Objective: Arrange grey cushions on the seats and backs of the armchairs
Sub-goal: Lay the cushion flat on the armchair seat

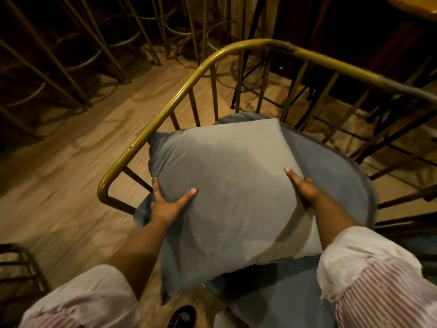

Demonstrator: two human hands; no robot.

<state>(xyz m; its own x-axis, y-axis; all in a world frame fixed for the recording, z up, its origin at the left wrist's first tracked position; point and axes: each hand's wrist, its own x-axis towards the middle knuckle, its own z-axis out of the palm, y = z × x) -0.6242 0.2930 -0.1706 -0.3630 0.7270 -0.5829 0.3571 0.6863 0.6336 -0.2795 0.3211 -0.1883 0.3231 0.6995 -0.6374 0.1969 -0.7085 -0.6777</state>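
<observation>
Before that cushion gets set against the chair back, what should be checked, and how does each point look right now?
1. Both hands gripping: ok. The left hand and right hand clasp the square grey cushion on opposite sides.
2. Seat cushion in place: ok. A darker grey seat cushion lies under it.
3. Chair back free: ok. No cushion shows along the gold rail and its bars.
4. Cushion squared to the back: not ok. It sits turned, one corner toward the rail.
5. Chair steady on the floor: cannot tell. Its legs are hidden.

Matt grey cloth cushion (227, 185), glossy brass-toned metal armchair frame (165, 110) (paint worn), wood-grain floor (71, 166).
</observation>
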